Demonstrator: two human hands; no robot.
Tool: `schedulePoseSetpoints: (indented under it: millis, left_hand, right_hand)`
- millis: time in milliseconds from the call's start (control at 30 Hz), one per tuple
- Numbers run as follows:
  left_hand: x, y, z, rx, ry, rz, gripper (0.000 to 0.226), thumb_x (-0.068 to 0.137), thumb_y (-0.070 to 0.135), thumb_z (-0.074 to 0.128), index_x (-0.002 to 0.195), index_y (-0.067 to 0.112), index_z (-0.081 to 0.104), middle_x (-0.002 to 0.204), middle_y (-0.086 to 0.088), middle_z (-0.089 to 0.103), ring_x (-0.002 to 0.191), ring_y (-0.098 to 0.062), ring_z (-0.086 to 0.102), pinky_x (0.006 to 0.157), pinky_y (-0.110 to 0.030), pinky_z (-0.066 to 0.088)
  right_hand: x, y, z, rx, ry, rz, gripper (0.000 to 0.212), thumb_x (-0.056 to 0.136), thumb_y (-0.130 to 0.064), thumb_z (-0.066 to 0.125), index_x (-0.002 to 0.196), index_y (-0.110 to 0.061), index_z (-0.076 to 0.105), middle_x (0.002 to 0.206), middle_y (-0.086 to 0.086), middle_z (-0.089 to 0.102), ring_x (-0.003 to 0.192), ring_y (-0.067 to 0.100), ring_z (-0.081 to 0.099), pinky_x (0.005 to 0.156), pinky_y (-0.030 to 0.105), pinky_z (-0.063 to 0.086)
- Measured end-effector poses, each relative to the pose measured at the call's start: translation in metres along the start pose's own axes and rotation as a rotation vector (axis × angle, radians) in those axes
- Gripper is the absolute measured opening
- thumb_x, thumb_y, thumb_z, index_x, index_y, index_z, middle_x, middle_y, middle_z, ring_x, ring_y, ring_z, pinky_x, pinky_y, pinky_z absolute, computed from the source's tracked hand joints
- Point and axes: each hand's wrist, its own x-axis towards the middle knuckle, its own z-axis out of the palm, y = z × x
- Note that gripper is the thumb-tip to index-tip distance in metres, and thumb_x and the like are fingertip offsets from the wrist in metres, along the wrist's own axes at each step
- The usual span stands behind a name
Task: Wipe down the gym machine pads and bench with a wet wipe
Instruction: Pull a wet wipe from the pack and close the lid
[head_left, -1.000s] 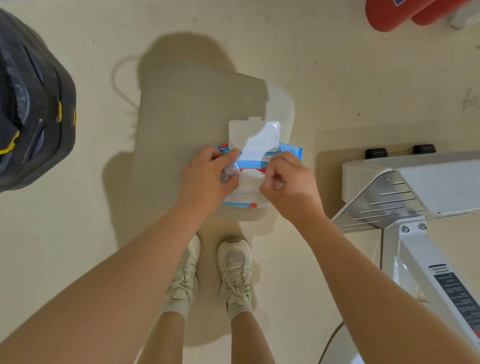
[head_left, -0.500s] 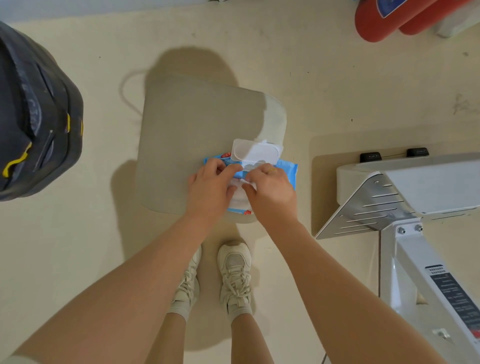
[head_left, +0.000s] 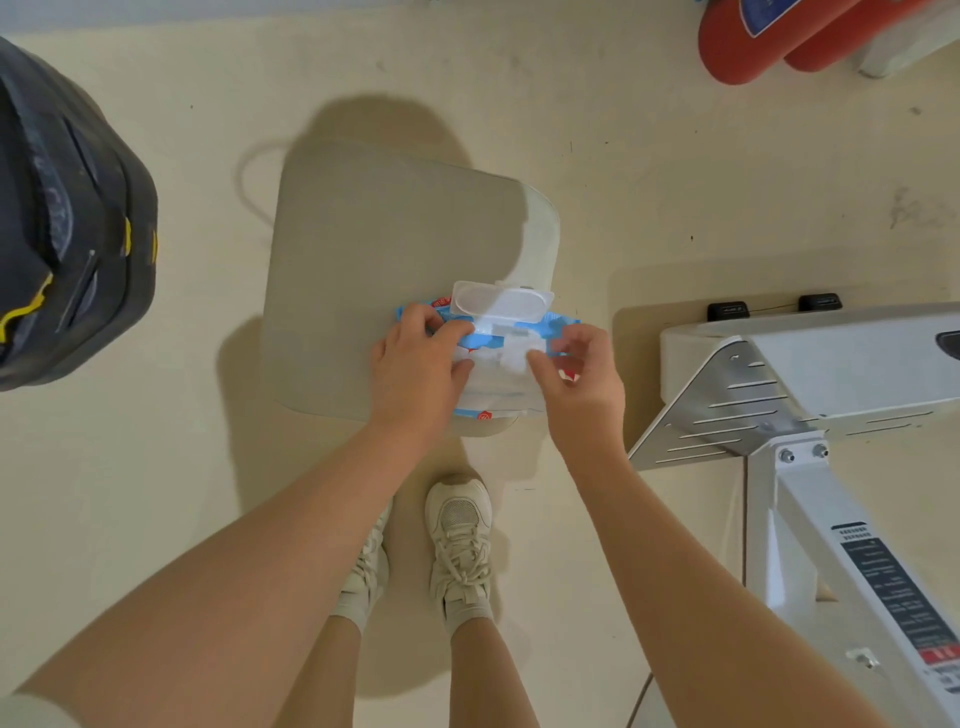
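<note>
- Wet wipe pack (head_left: 493, 387), lid flipped up, is laid on the grey worktop (head_left: 374, 270), white machine frame (head_left: 810, 395) just beside.
- Pack is held down by the left hand (head_left: 415, 369).
- A wipe (head_left: 511, 353) at the opening is pinched by right hand (head_left: 582, 384) fingers (head_left: 540, 364).

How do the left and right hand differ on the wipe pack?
The left hand lies over the wipe pack, holding it down on the pad; the right hand pinches a wipe at the opening. Left hides the pack's left side; right sits at its right edge. Both touch the pack.
</note>
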Motion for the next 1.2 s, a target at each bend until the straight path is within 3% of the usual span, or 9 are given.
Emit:
schedulePoseSetpoints:
  millis: [67, 167, 367, 500, 633, 767, 833, 1033, 1200]
  left_hand:
    - [-0.003, 0.002, 0.000, -0.038, 0.069, 0.039, 0.032, 0.084, 0.016, 0.061, 0.116, 0.016, 0.061, 0.116, -0.011, 0.048, 0.105, -0.028, 0.050, 0.089, -0.034, 0.032]
    - [-0.002, 0.004, 0.004, -0.149, 0.046, 0.090, 0.025, 0.083, 0.010, 0.062, 0.108, 0.010, 0.065, 0.107, -0.012, 0.054, 0.097, -0.028, 0.057, 0.085, -0.040, 0.044]
    - [0.008, 0.003, 0.013, -0.128, 0.060, 0.128, 0.017, 0.083, 0.011, 0.061, 0.098, 0.008, 0.068, 0.101, -0.012, 0.058, 0.104, -0.029, 0.057, 0.085, -0.043, 0.045]
    - [0.013, 0.003, 0.011, -0.100, 0.077, 0.187, 0.011, 0.084, 0.011, 0.059, 0.087, 0.004, 0.066, 0.096, -0.012, 0.058, 0.083, -0.029, 0.056, 0.069, -0.036, 0.045]
    - [0.011, -0.002, 0.009, -0.114, 0.081, 0.192, 0.012, 0.087, 0.008, 0.052, 0.087, 0.002, 0.062, 0.101, -0.010, 0.057, 0.094, -0.028, 0.055, 0.068, -0.025, 0.034]
    - [0.004, -0.003, 0.009, -0.084, 0.083, 0.227, 0.012, 0.086, 0.003, 0.052, 0.085, -0.002, 0.063, 0.103, -0.012, 0.060, 0.090, -0.030, 0.058, 0.065, -0.029, 0.037]
    - [0.002, 0.000, 0.008, -0.100, 0.073, 0.224, 0.014, 0.087, 0.003, 0.051, 0.085, -0.003, 0.063, 0.105, -0.012, 0.060, 0.089, -0.028, 0.059, 0.068, -0.035, 0.045]
    - [0.002, 0.008, 0.006, -0.187, 0.022, 0.082, 0.016, 0.092, 0.010, 0.047, 0.091, 0.000, 0.059, 0.097, -0.011, 0.059, 0.079, -0.023, 0.050, 0.065, -0.026, 0.032]
    - [-0.008, 0.016, -0.009, -0.675, -0.093, -0.058, 0.014, 0.092, 0.013, 0.049, 0.081, 0.021, 0.053, 0.092, 0.012, 0.062, 0.079, -0.004, 0.054, 0.068, -0.012, 0.037]
  right_hand:
    - [-0.004, -0.005, 0.005, -0.118, 0.131, -0.133, 0.018, 0.084, -0.008, 0.061, 0.086, -0.018, 0.045, 0.082, -0.015, 0.046, 0.071, 0.003, 0.049, 0.062, 0.010, 0.036]
    - [-0.012, -0.001, 0.016, -0.252, 0.074, -0.254, 0.005, 0.088, -0.006, 0.055, 0.087, -0.010, 0.058, 0.088, -0.002, 0.053, 0.075, 0.018, 0.051, 0.065, 0.020, 0.036]
    - [-0.006, 0.010, 0.034, -0.489, 0.021, -0.217, 0.035, 0.086, -0.024, 0.061, 0.115, -0.004, 0.055, 0.121, 0.011, 0.052, 0.106, 0.028, 0.048, 0.088, 0.035, 0.040]
    - [0.000, 0.005, 0.033, -0.513, 0.073, -0.226, 0.015, 0.087, -0.012, 0.054, 0.097, -0.002, 0.059, 0.103, 0.011, 0.058, 0.088, 0.025, 0.050, 0.065, 0.024, 0.027]
    - [0.001, -0.005, 0.026, -0.115, 0.189, 0.063, 0.019, 0.080, -0.004, 0.055, 0.065, -0.014, 0.048, 0.064, -0.001, 0.050, 0.059, 0.012, 0.041, 0.052, 0.016, 0.031]
    - [-0.004, -0.014, 0.004, 0.689, 0.188, 0.415, 0.026, 0.086, 0.002, 0.047, 0.065, -0.014, 0.044, 0.063, 0.002, 0.050, 0.062, 0.013, 0.047, 0.067, 0.023, 0.045]
    - [-0.007, -0.015, -0.006, 0.803, 0.143, 0.473, 0.026, 0.090, 0.000, 0.045, 0.069, -0.014, 0.044, 0.061, 0.000, 0.057, 0.063, 0.014, 0.053, 0.072, 0.027, 0.049]
    - [-0.004, -0.011, -0.008, 0.410, 0.159, 0.375, 0.021, 0.093, -0.005, 0.039, 0.075, -0.015, 0.044, 0.070, 0.002, 0.050, 0.065, 0.014, 0.049, 0.069, 0.029, 0.050]
    - [0.007, -0.010, -0.008, 0.046, -0.049, 0.117, 0.021, 0.095, -0.019, 0.045, 0.074, -0.018, 0.049, 0.071, 0.002, 0.049, 0.066, 0.015, 0.044, 0.063, 0.030, 0.040]
